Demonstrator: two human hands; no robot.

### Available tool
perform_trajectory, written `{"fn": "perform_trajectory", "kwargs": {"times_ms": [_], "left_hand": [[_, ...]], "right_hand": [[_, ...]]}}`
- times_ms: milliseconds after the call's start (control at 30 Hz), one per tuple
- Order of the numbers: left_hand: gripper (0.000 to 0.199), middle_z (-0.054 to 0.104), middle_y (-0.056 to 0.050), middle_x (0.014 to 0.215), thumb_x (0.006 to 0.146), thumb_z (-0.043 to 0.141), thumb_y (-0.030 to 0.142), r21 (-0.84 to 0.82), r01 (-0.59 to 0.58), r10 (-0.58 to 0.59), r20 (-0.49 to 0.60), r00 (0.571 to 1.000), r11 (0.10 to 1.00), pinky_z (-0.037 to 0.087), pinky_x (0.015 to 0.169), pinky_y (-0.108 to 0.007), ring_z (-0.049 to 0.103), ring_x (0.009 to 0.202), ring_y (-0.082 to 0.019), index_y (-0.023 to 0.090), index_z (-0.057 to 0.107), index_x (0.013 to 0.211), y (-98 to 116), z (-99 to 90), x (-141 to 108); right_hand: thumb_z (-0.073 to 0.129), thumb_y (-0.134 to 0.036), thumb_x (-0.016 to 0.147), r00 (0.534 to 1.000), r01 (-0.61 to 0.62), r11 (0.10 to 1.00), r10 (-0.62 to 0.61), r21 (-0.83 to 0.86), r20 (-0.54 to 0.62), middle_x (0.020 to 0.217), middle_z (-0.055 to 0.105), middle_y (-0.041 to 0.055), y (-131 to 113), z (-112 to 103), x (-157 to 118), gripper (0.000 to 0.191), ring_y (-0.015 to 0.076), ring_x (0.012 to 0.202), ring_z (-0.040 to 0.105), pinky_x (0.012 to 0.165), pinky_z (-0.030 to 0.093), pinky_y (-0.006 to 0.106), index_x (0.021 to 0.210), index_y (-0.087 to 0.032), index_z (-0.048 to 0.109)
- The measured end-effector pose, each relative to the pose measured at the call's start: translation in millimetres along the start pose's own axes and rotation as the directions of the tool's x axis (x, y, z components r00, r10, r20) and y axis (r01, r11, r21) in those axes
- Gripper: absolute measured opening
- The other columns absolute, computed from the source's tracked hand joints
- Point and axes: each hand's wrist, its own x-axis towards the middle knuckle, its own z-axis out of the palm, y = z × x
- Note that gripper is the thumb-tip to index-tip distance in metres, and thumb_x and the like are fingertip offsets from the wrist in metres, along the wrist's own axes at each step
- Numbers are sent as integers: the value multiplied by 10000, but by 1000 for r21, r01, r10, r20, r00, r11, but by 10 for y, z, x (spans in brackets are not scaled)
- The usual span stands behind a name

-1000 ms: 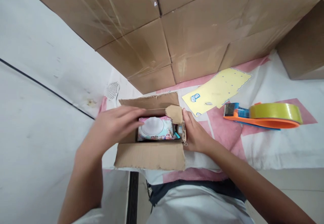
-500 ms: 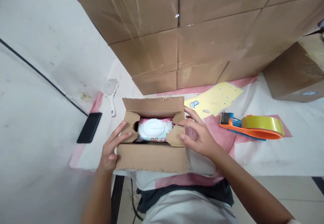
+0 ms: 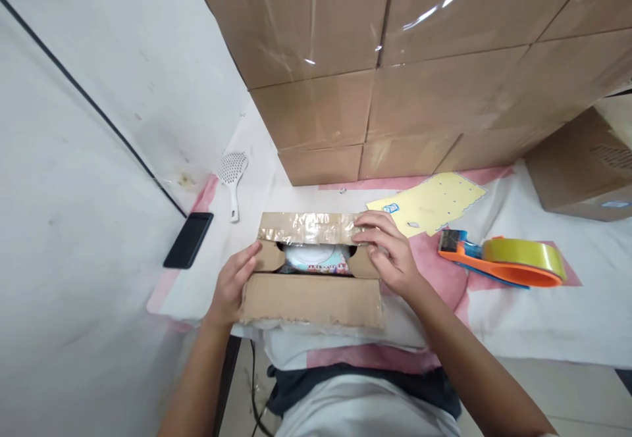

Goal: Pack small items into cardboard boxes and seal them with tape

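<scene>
A small cardboard box [image 3: 311, 302] stands in front of me with a wipes pack [image 3: 318, 259] inside. The pack has a white lid and a colourful printed wrapper, partly hidden by the flaps. My left hand [image 3: 233, 287] grips the box's left side, its fingertips on the left end flap [image 3: 269, 256]. On the far right corner, my right hand [image 3: 394, 253] holds the back flap [image 3: 311, 228], fingers on top of it and thumb near the right end flap [image 3: 364, 262]. Shiny clear tape covers the back flap, which leans in over the opening. The front flap spreads outward towards me.
An orange tape dispenser [image 3: 503, 262] with yellowish tape lies right, near a yellow paper sheet [image 3: 439, 200]. A black phone [image 3: 189, 241] and a white hairbrush [image 3: 234, 180] lie left. Stacked cartons [image 3: 415, 95] rise behind; another carton [image 3: 582, 167] stands far right.
The back flap has folded inward over part of the wipes pack. My right hand has shifted from the right end flap onto the back flap. The view has moved slightly.
</scene>
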Motion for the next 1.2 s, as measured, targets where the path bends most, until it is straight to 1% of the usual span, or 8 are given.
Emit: {"fn": "perform_trajectory", "kwargs": {"times_ms": [133, 233, 500, 567, 667, 767, 833, 1200], "left_hand": [[525, 651, -138, 1239, 972, 484, 555, -191, 126, -197, -420, 886, 974, 533, 976, -480, 630, 1163, -288, 252, 495, 1401, 352, -36, 292], [693, 572, -123, 1345, 939, 592, 395, -275, 283, -385, -464, 798, 919, 566, 882, -390, 633, 1112, -228, 309, 275, 1548, 681, -121, 569], [571, 608, -83, 1444, 953, 585, 294, 264, -65, 98, -111, 989, 962, 344, 1160, -563, 497, 1398, -326, 315, 435, 1504, 1404, -133, 660], [586, 592, -70, 1470, 953, 598, 319, 278, -94, 115, -58, 992, 956, 362, 1146, -533, 480, 1420, -323, 307, 424, 1513, 1508, -21, 645], [568, 618, -51, 1442, 966, 579, 295, 291, -63, 94, -95, 991, 955, 390, 1105, -517, 514, 1392, -312, 324, 422, 1511, 1533, 103, 639], [643, 603, -59, 1457, 960, 587, 330, 313, -74, 112, -108, 988, 947, 403, 1076, -527, 516, 1385, -330, 332, 354, 1560, 1475, 156, 630], [694, 559, -70, 1500, 956, 591, 372, 353, -63, 117, -134, 984, 934, 408, 1060, -530, 536, 1362, -343, 346, 306, 1589, 1439, 175, 626], [600, 584, -104, 1476, 901, 671, 313, 338, -66, 151, -232, 961, 939, 367, 1095, -471, 575, 1313, -331, 249, 510, 1475, 1480, 169, 673]], "right_hand": [[411, -329, 982, 1000, -24, 1000, 24, -1, 4, 1182, 655, 97, 64, 0, -11, 288, 314, 1157, 589, 1010, 474, 572, 988, -254, 689], [380, -366, 1007, 996, -79, 997, 80, 23, -36, 1254, 636, 114, 83, 57, -79, 322, 311, 1221, 578, 1057, 461, 578, 1189, -257, 621], [405, -330, 1028, 947, -229, 969, 243, 87, -211, 1410, 622, 133, -88, 51, -379, 428, 292, 1383, 527, 1146, 396, 608, 1448, -248, 414], [453, -330, 1002, 848, -266, 953, 302, 143, -435, 1255, 695, 126, -119, -8, -530, 321, 293, 1213, 649, 1059, 485, 578, 1289, -231, 558], [588, -267, 902, 545, -304, 929, 350, 209, -762, 1041, 702, 64, -93, -192, -792, 147, 251, 1032, 704, 1043, 506, 552, 1028, -210, 638], [666, -176, 788, 261, -263, 932, 316, 247, -912, 972, 673, 8, 14, -498, -1014, 165, 206, 1036, 692, 1125, 450, 525, 939, -212, 609], [669, -164, 773, 174, -244, 936, 300, 254, -938, 965, 657, -4, 113, -734, -1088, 179, 180, 1038, 683, 1118, 468, 474, 933, -207, 600], [725, -479, 811, 309, -479, 773, 592, 416, -745, 842, 747, 72, 567, -1440, -742, 396, 212, 797, 729, 770, 608, 347, 983, -123, 701]]}}
